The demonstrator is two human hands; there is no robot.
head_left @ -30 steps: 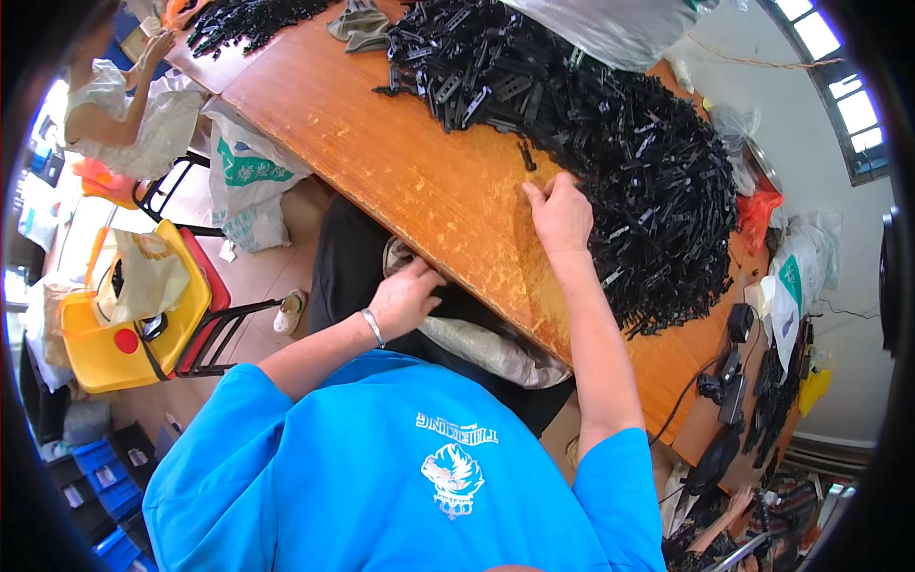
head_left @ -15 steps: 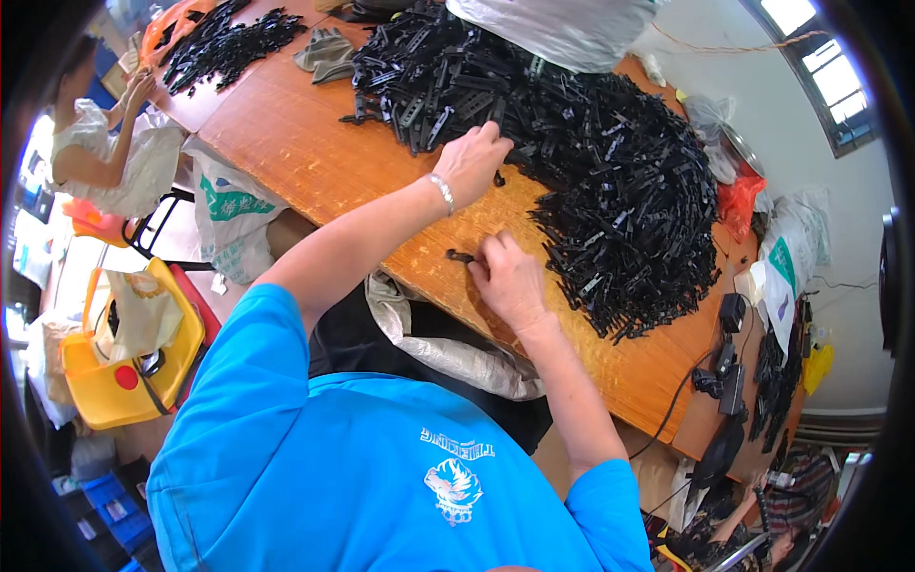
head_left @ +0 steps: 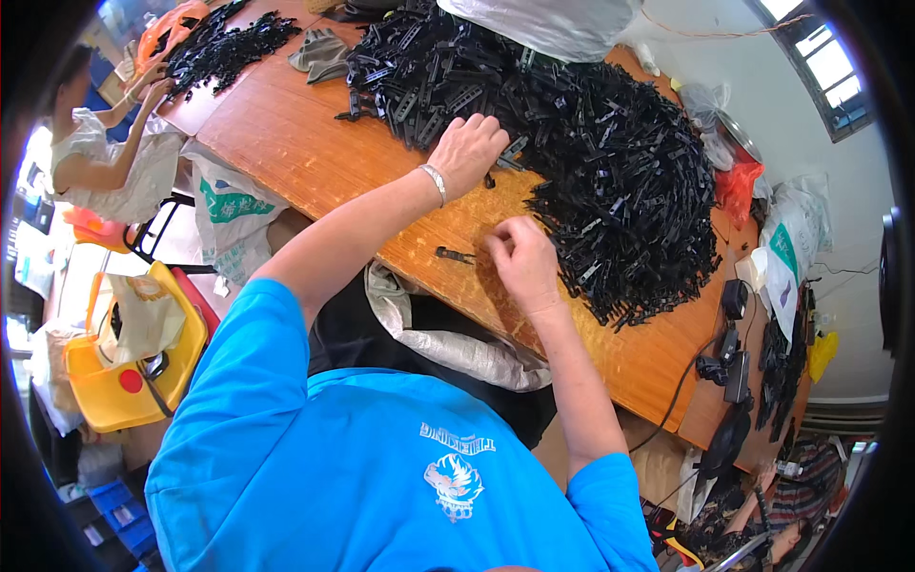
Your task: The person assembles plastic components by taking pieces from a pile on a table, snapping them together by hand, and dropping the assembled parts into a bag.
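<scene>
A big heap of black plastic parts (head_left: 610, 162) covers the far half of the orange wooden table (head_left: 315, 162). My left hand (head_left: 467, 151), with a bracelet on the wrist, lies palm down at the heap's near edge. Its fingers curl over a black part that sticks out past the fingertips. My right hand (head_left: 521, 259) rests on the table closer to me, fingers curled together, and whatever is inside them is hidden. One small black part (head_left: 456, 255) lies loose on the wood just left of that hand.
A white sack (head_left: 448, 343) hangs open under the table's near edge. Another person (head_left: 105, 162) sits at the far left by a second black pile (head_left: 224, 48). A yellow bin (head_left: 133, 377), a printed sack (head_left: 233, 214) and cables (head_left: 729, 324) are nearby.
My left hand rose from the sack below the table edge up to the heap. My right hand drew back from the heap to the bare wood near the loose part.
</scene>
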